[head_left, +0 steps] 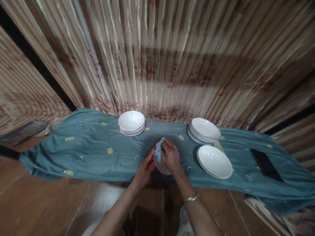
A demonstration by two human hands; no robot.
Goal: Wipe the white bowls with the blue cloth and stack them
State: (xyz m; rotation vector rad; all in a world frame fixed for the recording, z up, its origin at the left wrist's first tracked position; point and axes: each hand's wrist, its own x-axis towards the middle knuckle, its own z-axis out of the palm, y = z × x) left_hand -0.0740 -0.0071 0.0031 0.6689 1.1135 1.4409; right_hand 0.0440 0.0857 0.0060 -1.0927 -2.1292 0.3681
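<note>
On the left of the bench (pixel 93 167), toward the far edge, a stack of bowls (pixel 131 121) is set down, touched by neither hand; whether these have been wiped cannot be told. At the near middle, a red-rimmed bowl (pixel 162 167) is held between the two hands, and its wiping is judged to be under way, not finished. Its left rim is gripped by the left hand (pixel 145 168); a bunched blue cloth (pixel 158 152) is clutched by the right hand (pixel 170 155) over the bowl's left inner side. To the right, a far stack of dishes (pixel 206 128) and a smaller near stack (pixel 215 161) are also untouched, their state equally unclear. Rightmost, a phone (pixel 267 165) is laid well apart from the hands.
</note>
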